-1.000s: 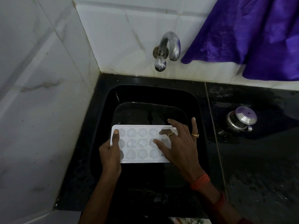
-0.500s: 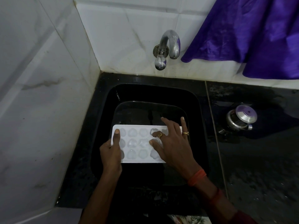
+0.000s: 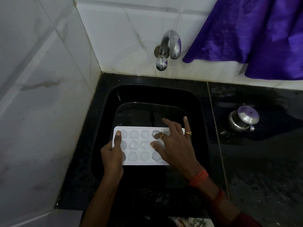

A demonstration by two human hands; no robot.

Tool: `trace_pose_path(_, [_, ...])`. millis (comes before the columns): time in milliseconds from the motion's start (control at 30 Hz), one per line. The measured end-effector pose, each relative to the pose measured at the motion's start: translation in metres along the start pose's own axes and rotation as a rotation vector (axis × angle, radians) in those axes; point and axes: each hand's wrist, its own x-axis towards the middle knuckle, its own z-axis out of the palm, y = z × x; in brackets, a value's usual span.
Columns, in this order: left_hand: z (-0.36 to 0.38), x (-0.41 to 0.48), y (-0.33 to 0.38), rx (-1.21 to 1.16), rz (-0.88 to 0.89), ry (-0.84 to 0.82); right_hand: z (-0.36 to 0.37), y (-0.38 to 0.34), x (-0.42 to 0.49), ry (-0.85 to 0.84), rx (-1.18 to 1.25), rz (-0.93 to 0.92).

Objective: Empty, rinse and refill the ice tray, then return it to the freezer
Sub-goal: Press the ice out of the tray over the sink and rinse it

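As you look down at the basin, your left hand (image 3: 112, 154) at lower centre grips the left end of the white ice tray (image 3: 141, 145), thumb flat on top. Your right hand (image 3: 177, 145) is spread and uncurled, fingertips pressing cells at the tray's right end. The tray lies level mid-frame over the black sink (image 3: 101, 136). Farther right a steel pot (image 3: 244, 118) stands on the wet counter (image 3: 262, 169). The tap (image 3: 168, 46) is at upper centre and a purple cloth (image 3: 254, 38) at upper right.

Both forearms are reaching in from below. The left hand (image 3: 113, 154) is gripping the left end of the tray (image 3: 141, 162), thumb lying flat on top and fingers tucked underneath. The right hand (image 3: 176, 145) is resting spread over the right end, thumb and forefinger bending down onto it, the other fingers stretching forward.
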Motion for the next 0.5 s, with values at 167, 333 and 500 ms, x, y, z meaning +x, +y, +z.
trace_pose_path(167, [-0.0001,-0.0018,-0.0014,-0.02,-0.009,-0.015,-0.0011,0.0003,0.0008,0.055,0.04,0.0])
trace_pose_path(333, [-0.0004,-0.001,-0.0029,-0.013,0.002,-0.015,0.0014,-0.0015,-0.0003,0.04,0.054,-0.005])
trace_pose_path(500, [-0.0001,-0.0019,-0.0025,-0.014,0.01,-0.014,0.0056,-0.0023,-0.0016,0.007,0.042,-0.018])
